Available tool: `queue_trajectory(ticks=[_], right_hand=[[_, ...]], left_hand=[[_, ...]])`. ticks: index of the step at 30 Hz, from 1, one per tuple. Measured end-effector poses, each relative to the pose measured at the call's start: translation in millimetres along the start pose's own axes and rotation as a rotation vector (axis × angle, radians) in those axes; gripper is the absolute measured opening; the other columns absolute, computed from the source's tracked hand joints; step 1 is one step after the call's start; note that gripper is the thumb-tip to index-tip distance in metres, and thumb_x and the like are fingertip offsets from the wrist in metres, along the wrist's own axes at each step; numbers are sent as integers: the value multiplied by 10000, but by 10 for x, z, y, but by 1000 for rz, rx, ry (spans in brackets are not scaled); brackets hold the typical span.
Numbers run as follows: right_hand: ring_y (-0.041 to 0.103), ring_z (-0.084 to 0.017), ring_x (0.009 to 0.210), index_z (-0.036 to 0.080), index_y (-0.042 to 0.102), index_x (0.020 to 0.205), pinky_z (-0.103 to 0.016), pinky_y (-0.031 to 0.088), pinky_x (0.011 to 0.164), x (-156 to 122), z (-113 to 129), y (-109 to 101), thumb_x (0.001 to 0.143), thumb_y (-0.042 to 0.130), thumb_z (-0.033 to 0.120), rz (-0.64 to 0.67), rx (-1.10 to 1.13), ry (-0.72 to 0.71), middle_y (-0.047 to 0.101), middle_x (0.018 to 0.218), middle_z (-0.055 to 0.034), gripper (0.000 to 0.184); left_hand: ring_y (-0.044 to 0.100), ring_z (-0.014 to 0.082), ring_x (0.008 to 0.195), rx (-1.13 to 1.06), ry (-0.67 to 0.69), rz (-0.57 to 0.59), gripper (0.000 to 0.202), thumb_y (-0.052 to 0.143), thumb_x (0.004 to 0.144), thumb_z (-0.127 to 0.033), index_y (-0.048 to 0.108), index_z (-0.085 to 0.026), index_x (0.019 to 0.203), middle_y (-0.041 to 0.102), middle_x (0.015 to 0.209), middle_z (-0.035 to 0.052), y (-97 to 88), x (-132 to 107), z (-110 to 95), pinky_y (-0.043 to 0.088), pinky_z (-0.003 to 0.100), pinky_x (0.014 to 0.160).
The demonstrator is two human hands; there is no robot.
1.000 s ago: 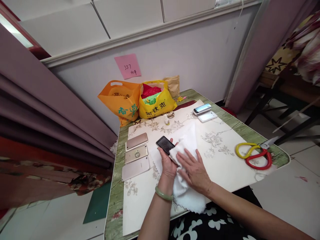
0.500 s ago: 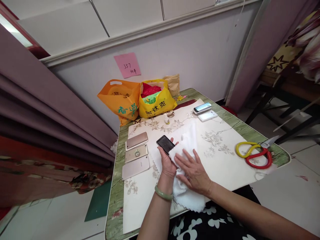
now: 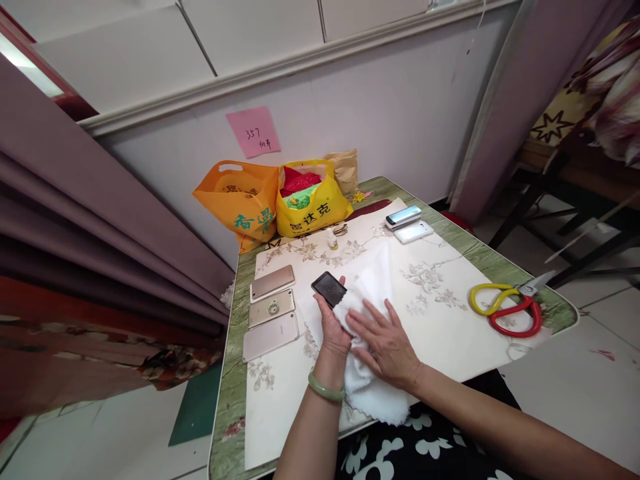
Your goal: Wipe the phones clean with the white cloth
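Observation:
A dark smartphone (image 3: 329,288) lies tilted in my left hand (image 3: 334,331), with fingers curled round its edges. A white cloth (image 3: 375,273) covers the near part of the phone and hangs down to the table edge by my lap. My right hand (image 3: 384,341) rests on the cloth with its fingers spread and fairly flat, pressing it over the phone. To the left lie a rose-gold phone (image 3: 273,282), a gold phone with a ring holder (image 3: 263,311) and a pale pink phone (image 3: 270,338), backs up.
Large scissors (image 3: 510,308) with yellow and red handles lie at the right edge. A phone with a bluish screen (image 3: 403,215) and a white phone (image 3: 414,232) lie at the back right. An orange bag (image 3: 240,207), a yellow bag (image 3: 315,213) and a small bottle (image 3: 333,239) stand behind.
The cloth and my right hand have shifted slightly left and up over the phone, covering a bit more of its screen. My left hand still holds the phone.

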State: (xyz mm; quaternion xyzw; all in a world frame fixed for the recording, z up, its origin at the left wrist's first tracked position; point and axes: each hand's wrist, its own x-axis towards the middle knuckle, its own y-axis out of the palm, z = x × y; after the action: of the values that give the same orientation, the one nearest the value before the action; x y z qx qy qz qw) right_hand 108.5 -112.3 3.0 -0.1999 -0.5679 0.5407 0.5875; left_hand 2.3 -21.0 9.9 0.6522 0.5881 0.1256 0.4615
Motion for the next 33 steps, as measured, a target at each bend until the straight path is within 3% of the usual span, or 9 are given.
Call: queue_trajectory(ticks=[2, 5, 9, 13, 16, 22, 25, 28, 33], right_hand=[[222, -329, 1432, 210, 332, 1488, -616, 52, 1152, 1, 0, 5, 946, 462, 405, -23, -16, 62, 434, 1482, -42, 590], [224, -320, 1434, 233, 338, 1485, -601, 48, 1161, 2, 6, -4, 938, 474, 441, 18, 9, -50, 424, 1489, -22, 600], [236, -327, 1429, 222, 353, 1478, -610, 37, 1155, 3, 16, -25, 942, 477, 407, -17, 3, 22, 433, 1482, -29, 581], [282, -303, 1415, 269, 392, 1454, -595, 87, 1155, 11, -6, -1, 953, 468, 396, 0, 45, -7, 463, 1462, -8, 522], [324, -283, 1397, 270, 446, 1417, -589, 139, 1141, 3, -48, 46, 983, 418, 315, -70, 56, 159, 510, 1424, -14, 437], [439, -230, 1326, 247, 577, 1289, -511, 257, 1126, -49, -151, 56, 983, 412, 255, -261, 175, 181, 608, 1313, -45, 348], [568, -215, 1170, 257, 628, 1216, -435, 389, 1038, 30, -206, 8, 964, 448, 258, -330, 217, 216, 676, 1184, -49, 309], [645, -189, 957, 249, 666, 1124, -331, 492, 860, 200, -239, -36, 949, 487, 292, -283, 257, 259, 709, 1025, -48, 254], [641, -150, 799, 239, 662, 964, -252, 493, 713, 419, -208, -11, 891, 583, 264, -145, 314, 336, 679, 881, -7, 110]], left_hand=[[654, 264, 1025, -7, -1, 16, 763, 437, 799, -750, 588, -187, 1292, 683, 1162, 135, 3, -1, -2, 487, 414, 941], [650, 263, 1038, 4, -11, 38, 759, 441, 800, -746, 582, -192, 1299, 680, 1171, 134, -6, -10, -2, 487, 412, 942], [657, 260, 1017, 7, 6, 37, 766, 443, 794, -752, 580, -195, 1303, 690, 1146, 132, -35, -16, 6, 493, 411, 931], [670, 245, 953, 26, 20, 36, 752, 431, 806, -743, 580, -197, 1302, 708, 1083, 123, -57, 15, 15, 494, 408, 921], [678, 227, 876, 11, 26, 37, 768, 394, 819, -747, 597, -165, 1278, 717, 1005, 128, -51, 44, 14, 499, 395, 906], [679, 229, 854, -34, 5, 78, 738, 374, 831, -742, 623, -177, 1236, 719, 933, 111, -38, 46, 15, 519, 398, 865], [674, 239, 878, -36, 14, 82, 738, 401, 819, -744, 621, -178, 1241, 715, 964, 119, -35, 38, 16, 521, 398, 851], [669, 241, 889, -33, 14, 59, 741, 431, 806, -744, 619, -176, 1244, 706, 1010, 132, -30, 37, 14, 525, 396, 841], [665, 260, 938, -22, -11, 77, 760, 429, 797, -756, 607, -179, 1259, 697, 1035, 141, -42, 44, 16, 522, 427, 860]])
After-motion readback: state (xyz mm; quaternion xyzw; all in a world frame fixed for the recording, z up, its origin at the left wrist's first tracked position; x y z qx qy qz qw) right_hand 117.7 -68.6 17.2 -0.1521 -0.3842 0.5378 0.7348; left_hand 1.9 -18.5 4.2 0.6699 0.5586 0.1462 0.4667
